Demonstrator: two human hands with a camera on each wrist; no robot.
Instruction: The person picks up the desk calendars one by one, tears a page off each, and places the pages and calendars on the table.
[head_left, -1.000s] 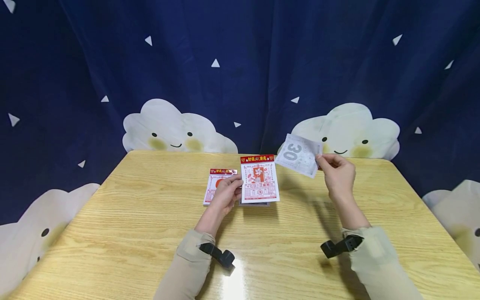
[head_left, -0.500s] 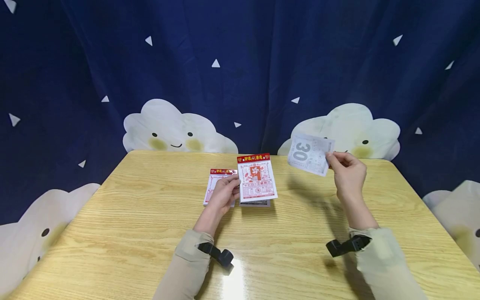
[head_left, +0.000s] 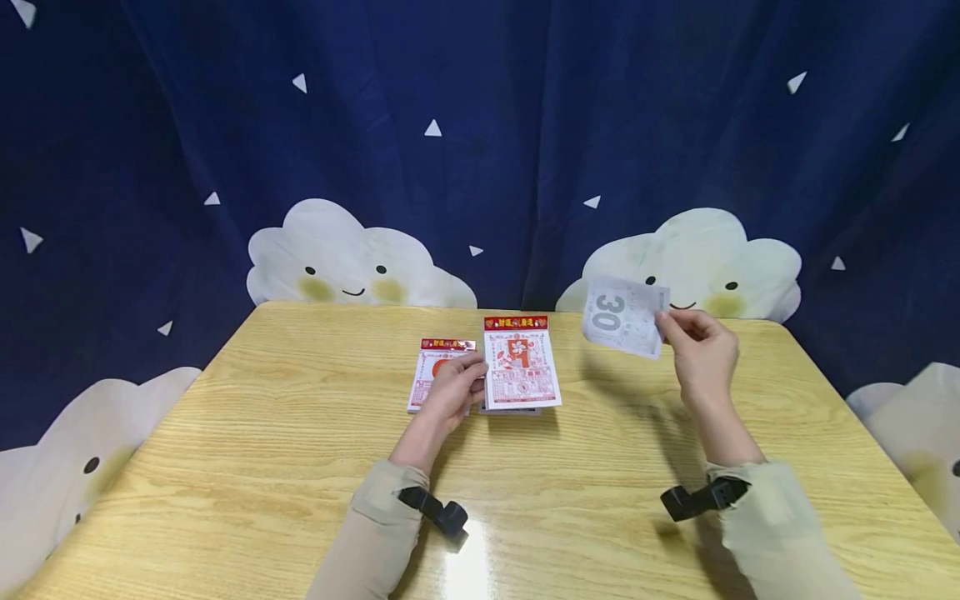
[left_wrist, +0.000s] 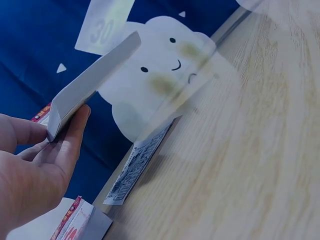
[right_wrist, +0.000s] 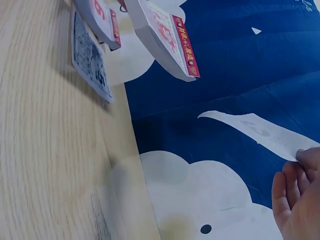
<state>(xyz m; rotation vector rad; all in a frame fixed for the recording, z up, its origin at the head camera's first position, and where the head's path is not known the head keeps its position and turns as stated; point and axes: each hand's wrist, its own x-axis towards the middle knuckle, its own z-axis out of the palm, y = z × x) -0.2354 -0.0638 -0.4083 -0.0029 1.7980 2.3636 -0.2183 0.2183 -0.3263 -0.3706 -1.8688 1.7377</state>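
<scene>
My left hand [head_left: 452,388] grips the left edge of a thick tear-off calendar pad [head_left: 522,367] with a red header and a red flower print. It is raised above the table, its pages bulky in the left wrist view. My right hand [head_left: 705,357] pinches a thin loose calendar sheet [head_left: 624,317] by its right edge between thumb and fingers. A grey 30, turned sideways, shows on that sheet. Under the raised pad lies a dark-printed sheet [left_wrist: 137,162], mostly hidden from the head view. A second red-headed calendar pad [head_left: 424,367] lies on the table, partly behind my left hand.
The wooden table [head_left: 300,467] reaches back to a dark blue curtain [head_left: 480,150] printed with white clouds and triangles. Both wrists carry black camera mounts. The two pads and the dark-printed sheet sit close together near the table's back middle.
My right hand has moved to the right, carrying the loose sheet away from the pad. The held pad tilted and rose slightly, then came down and straightened.
</scene>
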